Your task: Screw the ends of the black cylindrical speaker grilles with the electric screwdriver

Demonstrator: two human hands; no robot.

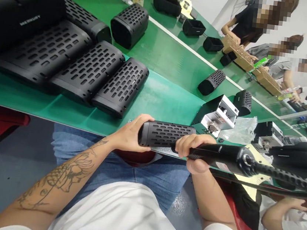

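Observation:
Near the table's front edge lies a black speaker-like housing (168, 134) with rows of slots, its long side running left to right. My left hand (134, 135) grips its left end, thumb and fingers on opposite sides. Wrapped in my right hand (195, 150) is a black corded electric screwdriver (221, 157), held level and pointing left. Its tip is hidden behind my fingers, close to the right part of the housing. Whether the tip touches the housing cannot be made out.
Several slotted black housings (123, 87) stand in a group at the left. Beyond my right hand are a silver and black device (217, 117) and a clear plastic bag (242, 129). People work along cardboard boxes (242, 51) at the back right; a person's arm (281, 214) shows lower right.

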